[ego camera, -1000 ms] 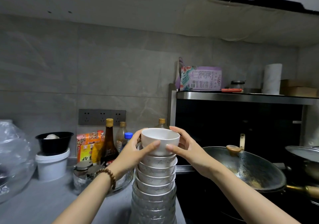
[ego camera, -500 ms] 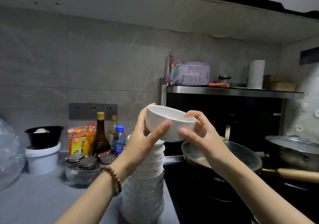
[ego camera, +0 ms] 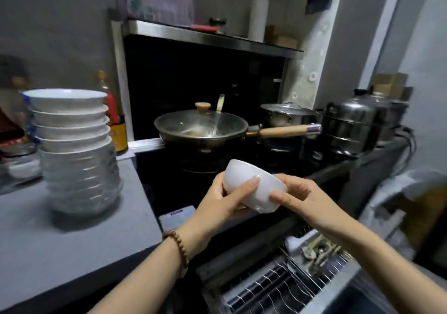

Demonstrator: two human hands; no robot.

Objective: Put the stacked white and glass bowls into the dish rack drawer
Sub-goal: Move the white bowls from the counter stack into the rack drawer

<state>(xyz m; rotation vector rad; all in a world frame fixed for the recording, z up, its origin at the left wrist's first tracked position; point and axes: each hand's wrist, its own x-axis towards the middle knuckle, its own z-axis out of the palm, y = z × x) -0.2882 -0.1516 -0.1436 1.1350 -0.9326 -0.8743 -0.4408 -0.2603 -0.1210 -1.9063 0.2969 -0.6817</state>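
A small white bowl (ego camera: 256, 188) is tilted on its side in front of me, held between both hands. My left hand (ego camera: 222, 202) grips its left side with the thumb across the wall. My right hand (ego camera: 307, 202) holds its right rim and base. The stack of white bowls on glass bowls (ego camera: 75, 149) stands on the grey counter at the left. Below the hands, the dish rack drawer (ego camera: 278, 287) is pulled out, showing wire tines and a few items at its back.
A lidded wok (ego camera: 200, 127) with a wooden handle sits on the black stove behind the bowl. Steel pots (ego camera: 348, 125) stand to its right. Bottles (ego camera: 116, 120) are behind the stack. The grey counter (ego camera: 60, 241) ends beside the drawer.
The top white bowl has come off the stack and gone right and down, over the open drawer. My view has swung right and downward, bringing the rack into sight.
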